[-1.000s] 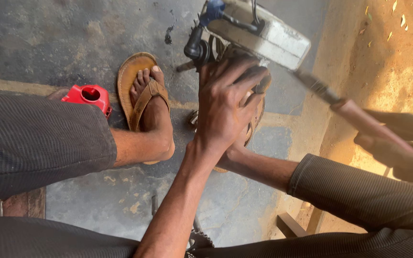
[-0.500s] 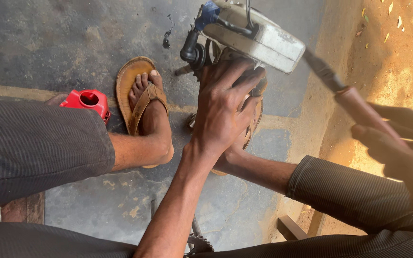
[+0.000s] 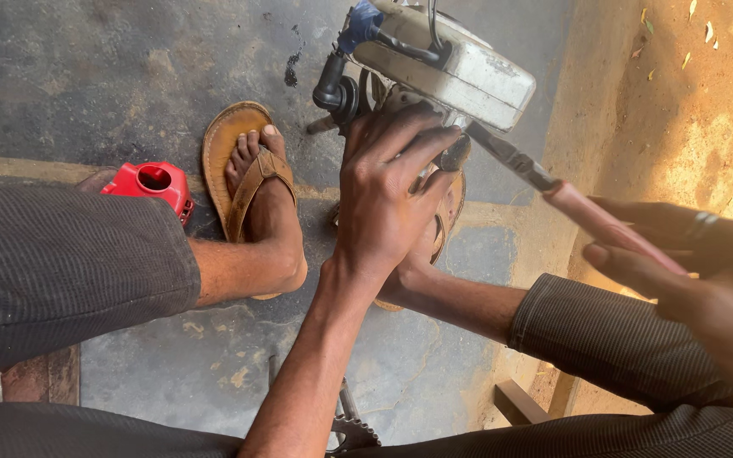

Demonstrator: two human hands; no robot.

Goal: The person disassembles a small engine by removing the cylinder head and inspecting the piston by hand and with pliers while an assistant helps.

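Left hand (image 3: 383, 195) presses flat on the pale engine housing (image 3: 460, 72) on the floor, right hand (image 3: 680, 271) clamps the screwdriver (image 3: 553, 191) – a slipping tip could gouge those fingers.

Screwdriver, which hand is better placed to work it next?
Right, likely: the right hand grips the screwdriver, tip at the white engine unit, while the left hand presses on that unit.

right hand (image 3: 689, 263) raised nearer the camera, screwdriver (image 3: 553, 191) tip moved in against the white engine (image 3: 460, 72)
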